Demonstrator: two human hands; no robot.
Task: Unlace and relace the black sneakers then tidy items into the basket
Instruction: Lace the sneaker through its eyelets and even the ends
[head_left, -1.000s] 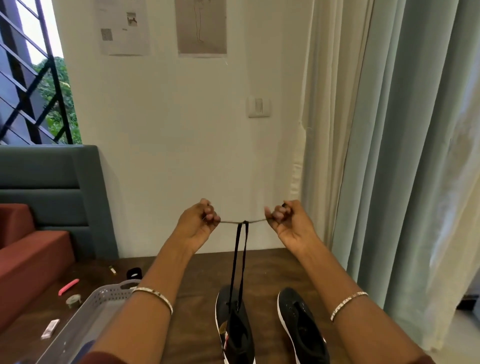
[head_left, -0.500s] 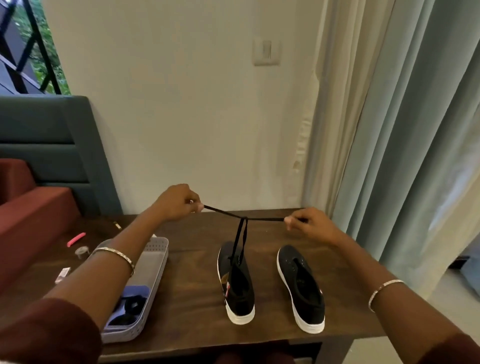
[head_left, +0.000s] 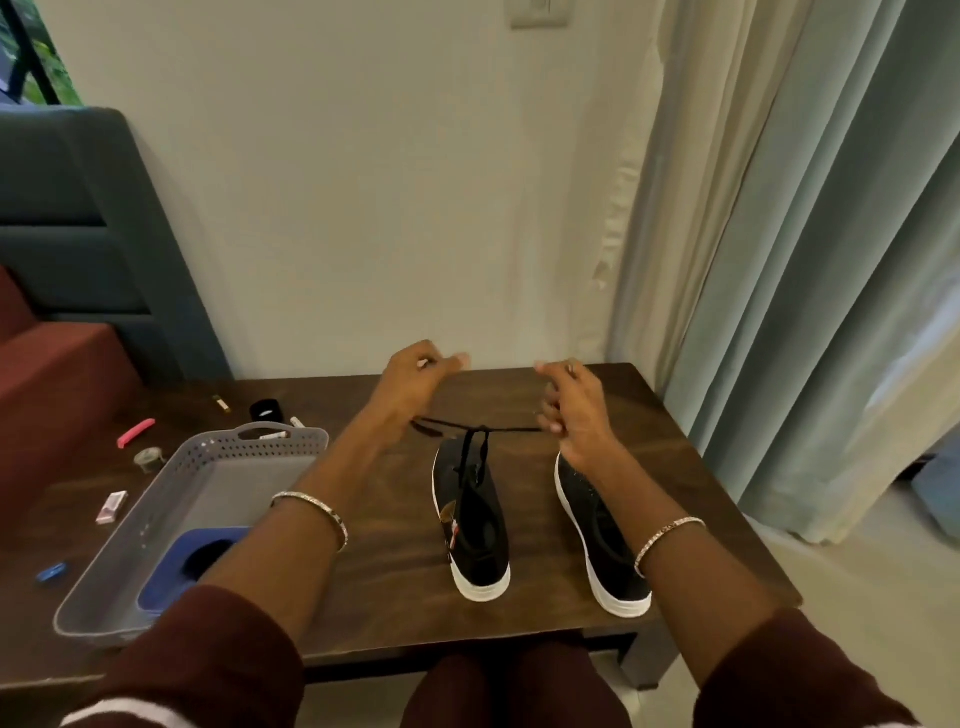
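Black lace (head_left: 480, 429): stretched level above the toe of the left sneaker (head_left: 470, 525), between the two hands; two strands drop from its middle into the shoe's eyelet area.
Right hand (head_left: 571, 410): fingers curled, pinching the lace's right end at the lower fingertips, just beyond the toe of the right sneaker (head_left: 602, 551).
Left hand (head_left: 415, 376): raised over the far half of the table, fingers reaching toward the right hand. The lace's left end runs in under the heel of this hand; motion blur hides whether the fingers pinch it, so I cannot tell.
Sneakers: black uppers, white soles, side by side and apart, toes to the wall, on the dark wooden table (head_left: 374, 597).
Grey perforated basket (head_left: 218, 451): left of the sneakers on the table, holding a blue item (head_left: 166, 566) at its near end.
Loose items left of and behind the basket: pink clip-like piece (head_left: 136, 432), tape roll (head_left: 149, 459), small white-and-pink box (head_left: 111, 506), blue clip (head_left: 52, 571), black band (head_left: 266, 410).
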